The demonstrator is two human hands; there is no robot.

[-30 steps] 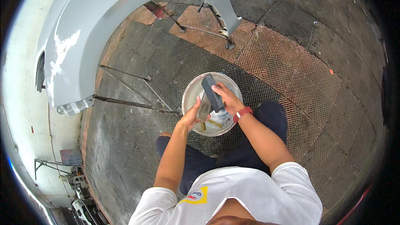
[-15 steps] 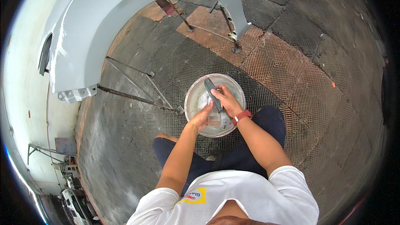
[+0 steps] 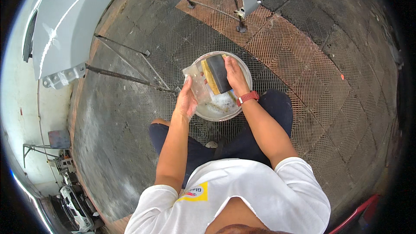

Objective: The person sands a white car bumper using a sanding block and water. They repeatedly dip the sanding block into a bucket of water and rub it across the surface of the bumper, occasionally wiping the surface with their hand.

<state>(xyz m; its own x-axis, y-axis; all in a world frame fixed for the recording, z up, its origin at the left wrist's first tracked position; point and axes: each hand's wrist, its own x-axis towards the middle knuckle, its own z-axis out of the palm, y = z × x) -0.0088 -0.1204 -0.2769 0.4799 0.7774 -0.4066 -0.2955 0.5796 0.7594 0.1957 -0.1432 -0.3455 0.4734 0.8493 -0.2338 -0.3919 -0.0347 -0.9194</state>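
Observation:
My right hand (image 3: 236, 77) grips a dark sanding block (image 3: 219, 74) that has a yellowish strip (image 3: 208, 77), perhaps sandpaper, along its left side. In my left hand (image 3: 186, 102) is a clear flat plastic piece (image 3: 198, 84), held upright beside the block and partly overlapping it. Both things are above a round pale bucket (image 3: 248, 70) between my knees. White suds and cloudy liquid (image 3: 223, 100) show inside the bucket. My right fingertips are partly hidden behind the block.
A grey car fender (image 3: 65, 30) is at the upper left on a thin metal stand (image 3: 125, 77). Ribbed floor mats (image 3: 299, 52) spread around me. Car parts (image 3: 76, 203) lie along the left wall, and something red (image 3: 359, 210) shows at the lower right.
My hands have moved apart slightly. The block is turned to show its broad side and yellowish strip, and the clear piece is raised to its left. The whole view has shifted.

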